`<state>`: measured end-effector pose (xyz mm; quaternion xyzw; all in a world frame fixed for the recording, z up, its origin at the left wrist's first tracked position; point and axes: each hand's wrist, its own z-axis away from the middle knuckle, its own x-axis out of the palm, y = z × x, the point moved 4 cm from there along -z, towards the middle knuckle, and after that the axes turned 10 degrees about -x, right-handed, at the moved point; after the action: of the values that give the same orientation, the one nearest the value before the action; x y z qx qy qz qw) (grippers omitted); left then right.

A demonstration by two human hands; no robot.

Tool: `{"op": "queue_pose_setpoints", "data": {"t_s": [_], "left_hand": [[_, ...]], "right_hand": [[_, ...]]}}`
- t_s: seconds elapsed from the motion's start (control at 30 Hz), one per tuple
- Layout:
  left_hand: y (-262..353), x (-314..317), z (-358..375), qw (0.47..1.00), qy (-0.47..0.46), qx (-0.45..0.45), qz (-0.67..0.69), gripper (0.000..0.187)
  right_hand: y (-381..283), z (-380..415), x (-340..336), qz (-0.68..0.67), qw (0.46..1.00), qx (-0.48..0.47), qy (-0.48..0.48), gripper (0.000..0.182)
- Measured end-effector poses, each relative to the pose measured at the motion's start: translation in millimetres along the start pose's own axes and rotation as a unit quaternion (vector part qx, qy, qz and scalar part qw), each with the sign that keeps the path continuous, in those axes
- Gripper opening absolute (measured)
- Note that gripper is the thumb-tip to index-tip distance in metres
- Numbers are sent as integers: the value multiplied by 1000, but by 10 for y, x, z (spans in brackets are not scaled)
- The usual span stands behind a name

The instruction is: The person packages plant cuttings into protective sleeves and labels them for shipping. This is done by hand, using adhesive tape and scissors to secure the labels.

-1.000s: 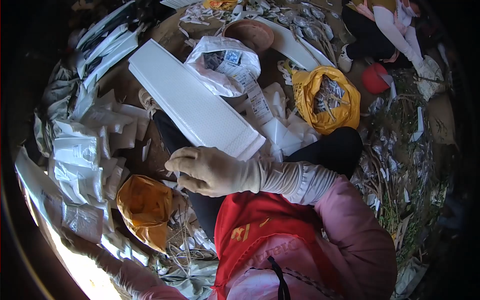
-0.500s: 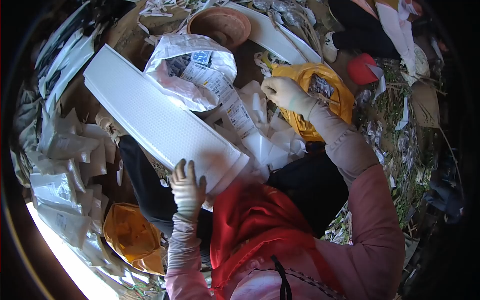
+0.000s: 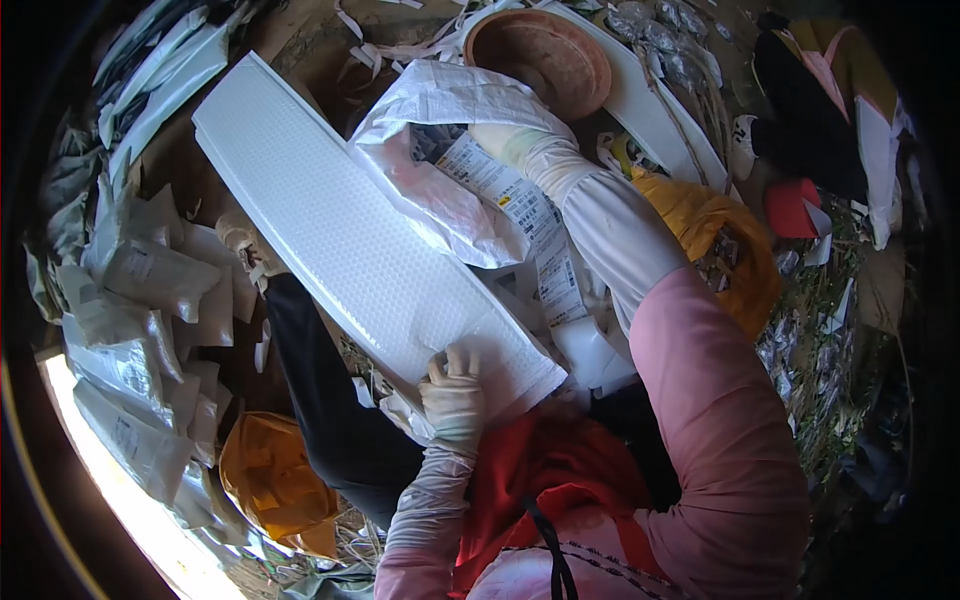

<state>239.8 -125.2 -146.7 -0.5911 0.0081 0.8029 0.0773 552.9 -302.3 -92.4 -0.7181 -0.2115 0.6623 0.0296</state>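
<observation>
A long white bubble-wrap stack (image 3: 350,235) slants across my lap. At its near end my gloved left hand (image 3: 453,395) presses on the left edge, fingers curled against it. My gloved right hand (image 3: 500,143) reaches into the mouth of a white woven sack (image 3: 455,95); its fingertips are hidden inside. A strip of printed labels (image 3: 530,205) runs out of the sack, under my right wrist, down to loose white paper pieces (image 3: 595,350). Small blue-and-dark packets (image 3: 435,140) show within the sack.
A clay-coloured bowl (image 3: 540,60) stands behind the sack. To the right are a yellow bag (image 3: 755,255), a red container (image 3: 790,207) and plant litter. White packages (image 3: 150,280) pile up at left, near an orange bag (image 3: 275,470). Another person's dark-clothed leg (image 3: 805,115) is at upper right.
My right hand has moved from beside the yellow bag into the white sack. My left hand has shifted right onto the bubble-wrap stack, its fingers now bent. The whole view has shifted.
</observation>
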Motion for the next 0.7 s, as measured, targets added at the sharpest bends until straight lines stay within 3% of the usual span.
{"op": "queue_pose_setpoints", "data": {"t_s": [0.03,0.13,0.2,0.27,0.37,0.4,0.47,0.5,0.57,0.7], "left_hand": [[7,-18,-8,1000,6,-3,-5,43],[19,-20,-13,999,42,-12,-15,50],[-2,-54,-10,999,16,-9,51,51],[-15,-112,13,998,10,-27,61,57],[-114,41,45,998,38,-49,31,66],[-142,56,40,997,22,-68,13,67],[-170,46,41,998,7,-62,27,71],[-180,26,43,997,13,-57,51,75],[-165,-9,33,998,7,-48,51,78],[-171,-35,71,999,-12,-41,12,82]], "right_hand": [[-3,42,-6,38,994,-27,-95,31],[-71,568,-101,84,968,-181,-151,26],[-60,1151,-420,-93,969,-187,-133,27],[-47,1793,-814,-96,950,-154,-256,34],[426,2564,-1361,-48,941,-100,-318,33],[808,2795,-1407,-69,940,-5,-335,31],[1503,3100,-1548,-43,941,97,-323,17],[1934,3280,-1520,5,953,160,-258,18],[2416,3458,-1594,74,923,268,-267,26],[3283,3853,-987,111,893,396,-183,33]]}}
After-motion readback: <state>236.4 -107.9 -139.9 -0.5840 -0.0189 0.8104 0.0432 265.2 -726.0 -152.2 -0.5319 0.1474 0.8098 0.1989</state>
